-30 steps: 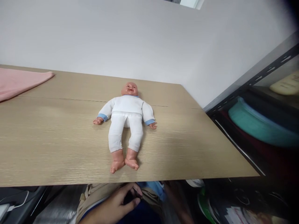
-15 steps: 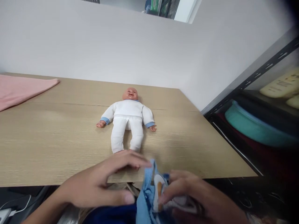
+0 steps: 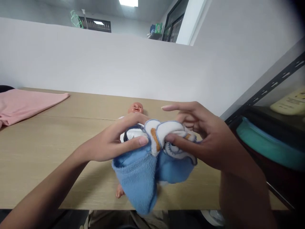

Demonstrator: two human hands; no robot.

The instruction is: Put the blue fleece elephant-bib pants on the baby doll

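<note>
Blue fleecy cloth hangs at six o'clock, held over the table and in front of a doll whose glossy head shows beyond it. My left hand, at eight, grips its edge between thumb and fingers; my right hand, near four, pinches the white trim, index finger raised free. The two-sided hold likely keeps it spread. Fuzzy folds droop into a rounded pouch below smooth white patches and an orange strip.

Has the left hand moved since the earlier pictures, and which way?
Yes, upward in the view: in the earliest picture the left hand was below the table's front edge; now it is well above that edge.
</note>
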